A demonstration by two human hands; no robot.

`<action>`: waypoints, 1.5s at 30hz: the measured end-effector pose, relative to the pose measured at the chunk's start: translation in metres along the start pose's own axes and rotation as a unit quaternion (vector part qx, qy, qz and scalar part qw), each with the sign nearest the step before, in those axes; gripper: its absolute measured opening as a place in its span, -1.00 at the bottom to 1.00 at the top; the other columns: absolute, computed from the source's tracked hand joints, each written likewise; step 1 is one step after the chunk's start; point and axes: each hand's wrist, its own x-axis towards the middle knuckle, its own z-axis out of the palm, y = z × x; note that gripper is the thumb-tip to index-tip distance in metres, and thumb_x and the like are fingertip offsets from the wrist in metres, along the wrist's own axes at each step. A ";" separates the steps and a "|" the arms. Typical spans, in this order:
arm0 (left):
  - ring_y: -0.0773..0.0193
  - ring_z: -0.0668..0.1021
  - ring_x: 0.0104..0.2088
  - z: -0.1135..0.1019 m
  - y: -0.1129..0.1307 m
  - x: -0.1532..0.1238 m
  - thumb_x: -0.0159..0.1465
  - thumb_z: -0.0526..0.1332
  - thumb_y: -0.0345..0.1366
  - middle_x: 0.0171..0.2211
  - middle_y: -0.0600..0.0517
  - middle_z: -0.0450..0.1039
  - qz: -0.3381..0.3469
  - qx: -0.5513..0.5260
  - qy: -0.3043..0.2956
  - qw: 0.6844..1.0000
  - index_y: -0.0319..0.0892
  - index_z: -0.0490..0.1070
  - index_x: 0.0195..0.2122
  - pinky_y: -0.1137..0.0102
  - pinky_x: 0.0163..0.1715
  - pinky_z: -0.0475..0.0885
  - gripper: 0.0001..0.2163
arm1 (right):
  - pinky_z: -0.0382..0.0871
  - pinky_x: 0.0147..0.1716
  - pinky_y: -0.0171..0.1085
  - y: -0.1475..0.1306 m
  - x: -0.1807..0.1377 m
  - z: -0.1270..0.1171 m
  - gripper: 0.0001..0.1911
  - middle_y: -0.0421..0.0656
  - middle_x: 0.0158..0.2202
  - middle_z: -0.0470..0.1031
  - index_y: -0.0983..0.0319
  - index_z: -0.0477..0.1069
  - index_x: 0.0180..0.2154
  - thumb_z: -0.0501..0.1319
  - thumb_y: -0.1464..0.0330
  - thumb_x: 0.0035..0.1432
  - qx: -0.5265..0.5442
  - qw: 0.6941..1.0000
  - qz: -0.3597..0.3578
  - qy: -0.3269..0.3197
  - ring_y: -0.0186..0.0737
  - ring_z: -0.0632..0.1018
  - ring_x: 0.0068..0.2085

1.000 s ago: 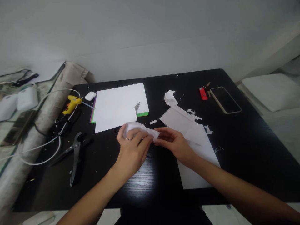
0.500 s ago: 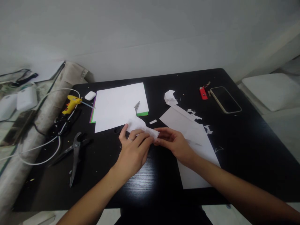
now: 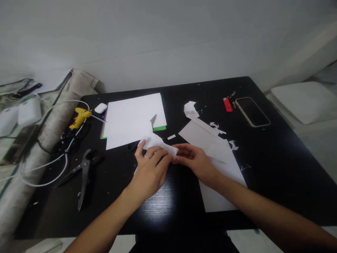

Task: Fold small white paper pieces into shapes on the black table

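Observation:
Between my hands is a folded piece of white paper (image 3: 158, 141). My left hand (image 3: 151, 167), with a ring on one finger, is closed on it from the near side, fingers bent over its edge. My right hand (image 3: 193, 161) pinches the paper's right end between thumb and fingers. The underside of the paper is hidden by my fingers. Just behind it, a pointed metal blade (image 3: 153, 120) lies on a stack of white sheets (image 3: 131, 116) with coloured sheets beneath. Under my right hand lies another white sheet (image 3: 223, 189).
At left are a yellow glue gun (image 3: 79, 118), a white earphone case (image 3: 101, 108) and pliers (image 3: 85, 165). Behind the right hand sits a folded paper shape (image 3: 191, 110), with paper scraps (image 3: 233, 145) nearby. A red lighter (image 3: 227, 104) and a phone (image 3: 252, 111) lie at the right.
Both hands keep nearly the same place and hold on the folded paper. The paper's left part appears slightly shifted, and the whole view has moved by a few pixels.

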 end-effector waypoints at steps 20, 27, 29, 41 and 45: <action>0.07 0.60 -0.04 0.000 -0.002 -0.001 0.35 0.21 -0.51 -0.13 0.02 0.66 0.015 -0.011 0.018 1.000 -0.10 0.52 -0.07 -0.13 0.37 -0.09 -0.79 | 0.51 0.08 -0.14 0.005 0.001 -0.004 -0.56 -0.18 -0.18 0.69 0.16 0.60 -0.06 0.56 0.34 -0.01 0.031 0.999 0.006 -0.018 -0.21 0.67 -0.14; 0.05 0.61 -0.04 0.001 -0.001 -0.002 0.35 0.27 -0.46 -0.15 0.03 0.68 0.013 -0.006 0.028 0.999 -0.11 0.54 -0.08 -0.14 0.37 -0.09 -0.83 | 0.50 0.05 -0.17 0.005 0.003 -0.004 -0.55 -0.19 -0.20 0.69 0.17 0.60 -0.07 0.58 0.34 -0.05 0.031 0.999 0.009 -0.014 -0.23 0.66 -0.16; 0.05 0.62 -0.04 0.000 0.001 0.000 0.35 0.28 -0.44 -0.17 0.04 0.68 0.009 -0.010 0.034 0.999 -0.11 0.55 -0.10 -0.14 0.37 -0.09 -0.85 | 0.49 0.06 -0.17 0.004 0.003 -0.003 -0.53 -0.19 -0.20 0.68 0.17 0.60 -0.09 0.59 0.35 -0.09 0.025 1.000 0.007 -0.006 -0.22 0.66 -0.15; 0.12 0.63 -0.09 -0.001 0.003 0.002 0.36 0.30 -0.43 -0.17 0.05 0.68 -0.001 -0.015 0.042 0.999 -0.13 0.52 -0.11 -0.10 0.37 -0.08 -0.89 | 0.47 0.04 -0.18 -0.002 0.000 0.000 -0.56 -0.22 -0.25 0.67 0.17 0.58 -0.18 0.61 0.35 -0.14 0.001 1.000 0.008 0.024 -0.24 0.66 -0.17; 0.10 0.62 -0.06 -0.002 0.001 0.002 0.37 0.28 -0.43 -0.16 0.04 0.68 -0.002 -0.007 0.032 0.999 -0.13 0.52 -0.10 -0.11 0.37 -0.10 -0.88 | 0.47 0.09 -0.15 0.000 0.000 -0.001 -0.59 -0.20 -0.21 0.67 0.17 0.58 -0.15 0.58 0.35 -0.08 -0.005 1.000 0.000 0.014 -0.22 0.66 -0.13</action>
